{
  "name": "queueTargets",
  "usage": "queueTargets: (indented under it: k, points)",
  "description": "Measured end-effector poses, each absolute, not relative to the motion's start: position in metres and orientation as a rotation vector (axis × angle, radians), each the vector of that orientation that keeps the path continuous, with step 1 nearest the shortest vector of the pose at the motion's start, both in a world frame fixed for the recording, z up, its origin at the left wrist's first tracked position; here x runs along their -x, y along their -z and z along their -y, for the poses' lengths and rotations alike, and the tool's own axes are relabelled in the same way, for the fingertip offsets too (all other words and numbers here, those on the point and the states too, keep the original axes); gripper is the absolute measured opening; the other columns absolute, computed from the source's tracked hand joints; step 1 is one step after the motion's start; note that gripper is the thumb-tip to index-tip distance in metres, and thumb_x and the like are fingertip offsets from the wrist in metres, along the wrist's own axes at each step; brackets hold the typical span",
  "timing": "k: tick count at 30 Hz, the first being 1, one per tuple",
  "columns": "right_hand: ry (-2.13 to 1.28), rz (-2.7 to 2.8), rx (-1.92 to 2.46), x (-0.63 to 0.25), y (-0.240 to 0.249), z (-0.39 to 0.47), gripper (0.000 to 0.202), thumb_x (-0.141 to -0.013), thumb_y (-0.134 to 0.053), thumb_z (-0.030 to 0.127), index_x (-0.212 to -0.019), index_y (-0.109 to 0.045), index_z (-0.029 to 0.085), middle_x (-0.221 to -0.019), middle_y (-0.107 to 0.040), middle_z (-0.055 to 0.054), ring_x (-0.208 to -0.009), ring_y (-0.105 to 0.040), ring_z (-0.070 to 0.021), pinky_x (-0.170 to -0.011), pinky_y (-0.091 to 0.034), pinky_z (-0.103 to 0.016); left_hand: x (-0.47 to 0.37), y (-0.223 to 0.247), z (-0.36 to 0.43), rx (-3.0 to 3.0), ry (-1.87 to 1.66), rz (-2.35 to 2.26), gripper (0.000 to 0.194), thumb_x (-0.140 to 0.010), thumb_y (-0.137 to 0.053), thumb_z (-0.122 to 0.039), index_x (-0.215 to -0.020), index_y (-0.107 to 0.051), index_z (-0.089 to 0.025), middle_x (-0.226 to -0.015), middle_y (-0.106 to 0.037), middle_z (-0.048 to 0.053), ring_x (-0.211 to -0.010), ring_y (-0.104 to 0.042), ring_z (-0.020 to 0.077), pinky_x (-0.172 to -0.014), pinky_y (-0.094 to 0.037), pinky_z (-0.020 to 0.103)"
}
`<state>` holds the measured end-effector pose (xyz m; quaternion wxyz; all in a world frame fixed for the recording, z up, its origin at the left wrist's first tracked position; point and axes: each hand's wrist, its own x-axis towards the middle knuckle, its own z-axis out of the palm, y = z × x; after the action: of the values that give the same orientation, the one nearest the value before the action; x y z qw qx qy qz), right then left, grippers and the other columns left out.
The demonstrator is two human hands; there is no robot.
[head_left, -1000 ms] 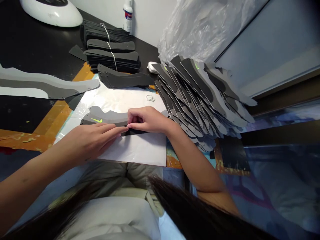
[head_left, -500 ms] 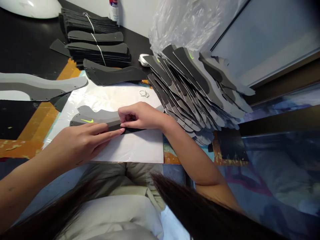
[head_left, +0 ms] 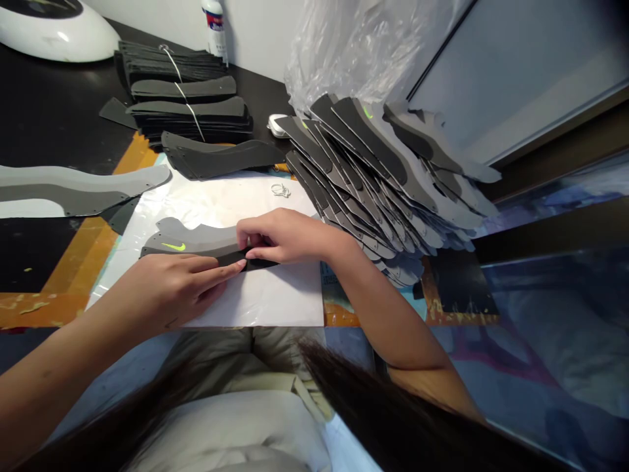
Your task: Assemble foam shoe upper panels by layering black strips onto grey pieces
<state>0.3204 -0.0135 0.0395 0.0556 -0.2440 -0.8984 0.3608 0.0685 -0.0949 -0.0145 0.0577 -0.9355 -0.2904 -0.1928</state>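
A grey shoe-upper piece (head_left: pixel 196 237) with a bright green swoosh lies flat on a white sheet (head_left: pixel 275 305), with a black strip (head_left: pixel 263 264) along its near edge. My left hand (head_left: pixel 170 282) rests over the near left part, its fingers stretched out along that edge and pressing down. The left index fingertip meets the thumb of my right hand (head_left: pixel 295 237). Bent fingers and thumb of the right hand pinch the piece and the strip at the near edge. What lies under the right fingers is partly hidden.
A fanned pile of similar grey pieces (head_left: pixel 388 177) stands at the right. Black pieces tied with string (head_left: pixel 189 118) lie at the back left, near a loose black stack (head_left: pixel 216 156). Behind are a white bottle (head_left: pixel 215 29) and clear plastic (head_left: pixel 363 52). A string coil (head_left: pixel 280 190) sits on the sheet.
The view has tipped up slightly, so the scene sits lower. My right thumb and left fingertip have slid a little to the right along the edge; the piece stays in place.
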Motion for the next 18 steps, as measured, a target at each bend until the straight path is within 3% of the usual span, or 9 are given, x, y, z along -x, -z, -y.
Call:
queueTargets:
  k: [8,18]
  points:
    - [-1.188,2.714,0.722,-0.322,-0.038,0.011,0.016,-0.095,-0.063,0.008,-0.088,-0.055,0.019,-0.081,-0.06,0.002,-0.076,-0.051,-0.0136,-0.07,-0.031,-0.026,-0.076,0.01,0.099,2.838,0.708,0.967,0.029,-0.109,-0.049,-0.019,-0.119,-0.076,-0.015,-0.086,-0.073,0.001,-0.068,-0.066,0.0135,-0.067,-0.047,0.027]
    - [-1.049,2.831,0.884,-0.319,-0.05,0.017,0.014,-0.096,-0.062,0.01,-0.088,-0.055,0.02,-0.082,-0.06,0.002,-0.074,-0.048,-0.0141,-0.067,-0.026,-0.028,-0.081,-0.005,0.101,2.905,0.603,1.008,0.038,-0.111,-0.042,-0.019,-0.125,-0.077,-0.015,-0.074,-0.063,0.0,-0.06,-0.062,0.0149,-0.06,-0.042,0.031]
